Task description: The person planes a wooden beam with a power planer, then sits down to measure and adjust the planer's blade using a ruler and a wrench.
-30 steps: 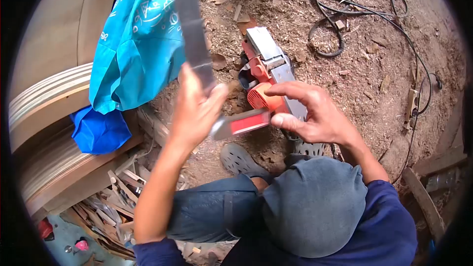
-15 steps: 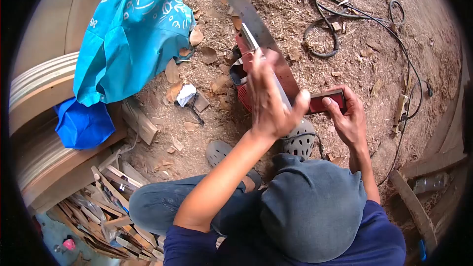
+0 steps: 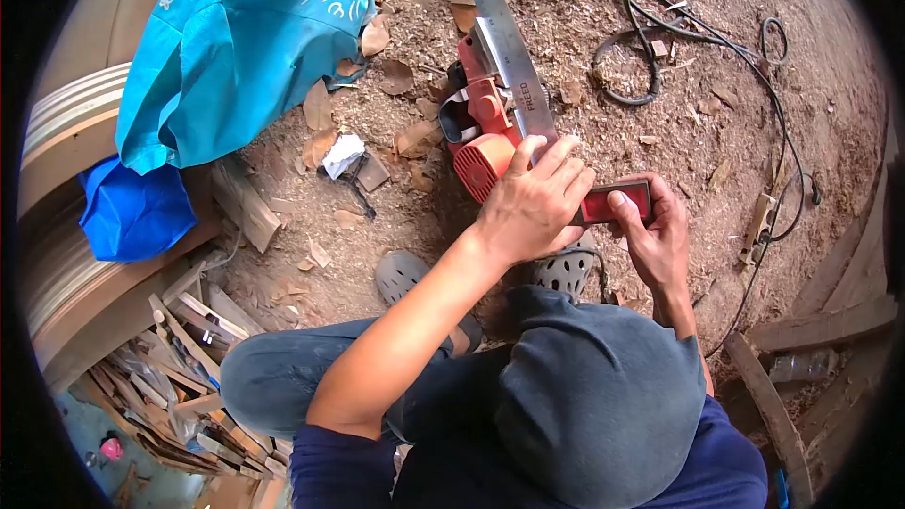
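Below, the fingers [image 3: 556,162] of the left hand [image 3: 528,207] were pressed together on the steel blade of the square [image 3: 514,57]. Its red handle [image 3: 617,200] was clamped in the right hand [image 3: 655,240], just to the right. The blade was laid along the red planer [image 3: 481,137] on the sawdust floor [image 3: 698,132]. A blue cloth [image 3: 236,47] was heaped far left, and a black cable [image 3: 633,28] was looped far right.

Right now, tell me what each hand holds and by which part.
One try square: the left hand lies over its steel blade near the corner; the right hand grips its red stock.
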The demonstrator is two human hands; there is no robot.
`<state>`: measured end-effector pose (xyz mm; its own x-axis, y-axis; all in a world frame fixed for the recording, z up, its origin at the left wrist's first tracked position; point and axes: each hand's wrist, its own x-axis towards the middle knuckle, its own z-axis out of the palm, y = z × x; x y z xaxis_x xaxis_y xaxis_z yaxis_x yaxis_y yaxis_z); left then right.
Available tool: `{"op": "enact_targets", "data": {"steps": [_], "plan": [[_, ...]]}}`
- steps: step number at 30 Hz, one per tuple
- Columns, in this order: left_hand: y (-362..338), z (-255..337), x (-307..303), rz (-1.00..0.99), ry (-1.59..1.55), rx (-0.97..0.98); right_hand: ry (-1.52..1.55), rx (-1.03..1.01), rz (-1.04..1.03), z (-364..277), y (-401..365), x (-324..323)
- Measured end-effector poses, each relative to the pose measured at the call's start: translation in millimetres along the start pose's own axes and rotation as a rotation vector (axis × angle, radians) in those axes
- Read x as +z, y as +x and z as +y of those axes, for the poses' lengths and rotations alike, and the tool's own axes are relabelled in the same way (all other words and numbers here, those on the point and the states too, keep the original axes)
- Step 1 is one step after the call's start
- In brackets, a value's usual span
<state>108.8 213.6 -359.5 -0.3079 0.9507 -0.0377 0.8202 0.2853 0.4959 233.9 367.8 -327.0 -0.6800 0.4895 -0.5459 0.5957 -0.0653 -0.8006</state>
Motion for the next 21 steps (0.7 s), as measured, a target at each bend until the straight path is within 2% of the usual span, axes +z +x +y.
{"op": "enact_targets", "data": {"steps": [4, 6, 7, 9, 11, 12, 14, 16, 18, 21], "plan": [[-2.1, -10.7, 6.8, 0.092, -0.014, 0.074, -0.085, 0.011, -0.052, -3.0, 3.1, -4.8], [-2.1, -11.7, 7.9, 0.115, 0.005, 0.085, -0.067, -0.017, -0.21, 0.4, 17.6, -16.4], [-2.6, -11.7, 8.3, 0.129, 0.013, 0.092, -0.023, -0.084, -0.157, -5.8, 23.9, -16.3], [-4.0, -10.6, 10.0, 0.149, 0.018, 0.094, 0.091, -0.067, -0.099, 3.0, 59.8, -16.5], [-4.7, -11.8, 11.8, 0.146, 0.028, 0.099, 0.008, 0.066, -0.132, -1.2, 92.3, 3.1], [-4.3, -12.5, 11.7, 0.147, 0.03, 0.099, 0.009, 0.064, -0.133, 2.2, 107.2, 12.2], [-6.2, -12.2, 12.1, 0.183, 0.03, 0.097, -0.025, 0.14, -0.36, 21.4, 133.0, 32.5], [-6.8, -11.3, 13.9, 0.189, 0.02, 0.095, -0.004, 0.098, -0.348, 55.5, 158.2, 54.1], [-7.1, -11.8, 14.9, 0.203, 0.009, 0.082, -0.006, 0.119, -0.298, 61.0, 165.3, 66.7], [-8.1, -12.7, 19.0, 0.203, -0.045, 0.096, 0.171, 0.269, -0.255, 65.0, 169.1, 69.0]]}}
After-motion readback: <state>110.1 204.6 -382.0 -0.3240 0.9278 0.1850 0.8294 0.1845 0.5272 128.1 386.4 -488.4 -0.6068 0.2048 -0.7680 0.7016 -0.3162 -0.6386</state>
